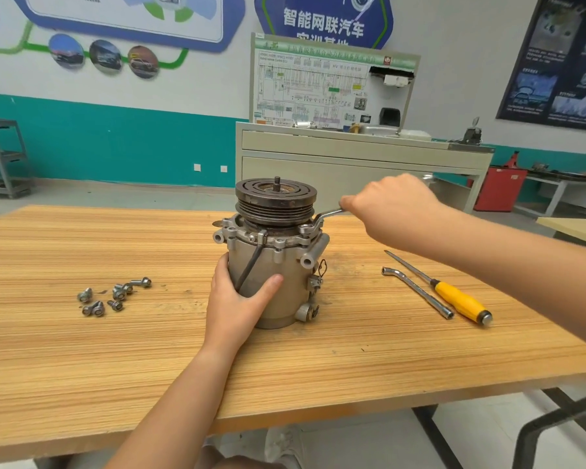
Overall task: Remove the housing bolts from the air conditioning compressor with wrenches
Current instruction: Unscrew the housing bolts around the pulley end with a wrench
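Gripping wrench (329, 215), steadying compressor (286, 296), sign (323, 23) "智能网联汽车"

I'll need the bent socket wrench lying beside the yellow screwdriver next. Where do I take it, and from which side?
Take the bent socket wrench by the middle of its long straight shank, from above on its left side. It lies flat on the table, and the yellow screwdriver lies close along its right, crowding that side.
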A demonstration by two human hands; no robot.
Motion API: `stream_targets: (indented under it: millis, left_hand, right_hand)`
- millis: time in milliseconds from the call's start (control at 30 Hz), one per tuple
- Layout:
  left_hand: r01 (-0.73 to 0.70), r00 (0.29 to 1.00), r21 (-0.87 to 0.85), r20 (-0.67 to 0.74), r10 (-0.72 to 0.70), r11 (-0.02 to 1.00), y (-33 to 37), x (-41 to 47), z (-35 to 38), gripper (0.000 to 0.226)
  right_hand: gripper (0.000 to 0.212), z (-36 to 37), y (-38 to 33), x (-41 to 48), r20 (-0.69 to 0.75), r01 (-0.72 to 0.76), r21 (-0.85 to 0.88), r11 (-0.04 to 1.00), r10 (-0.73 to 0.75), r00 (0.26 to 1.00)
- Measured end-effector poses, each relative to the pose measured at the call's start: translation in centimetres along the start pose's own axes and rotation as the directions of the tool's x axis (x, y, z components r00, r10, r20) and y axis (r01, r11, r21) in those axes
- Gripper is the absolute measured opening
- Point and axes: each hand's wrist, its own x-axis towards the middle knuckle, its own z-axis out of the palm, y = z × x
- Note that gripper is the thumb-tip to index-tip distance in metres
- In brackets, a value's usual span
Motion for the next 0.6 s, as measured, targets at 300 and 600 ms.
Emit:
stream_targets:
  millis: [300, 600]
  left_hand:
    - [-0.002, 1.0, 0.01, 0.0, 0.002, 1.0, -0.4, 0.1, -0.1, 0.093]
    - [0.015, 1.0, 0.01, 0.015, -0.015, 1.0, -0.1, 0.0, -0.1, 0.104]
  right_hand:
    - [0.034, 6.1, -1.9, 3.4, -0.19, 0.052, 0.244, 0.968, -0.005, 0.982]
    - [0.029, 0.9, -2.1, -3.6, -0.244, -0.111, 0.654, 0.748, 0.348, 0.905]
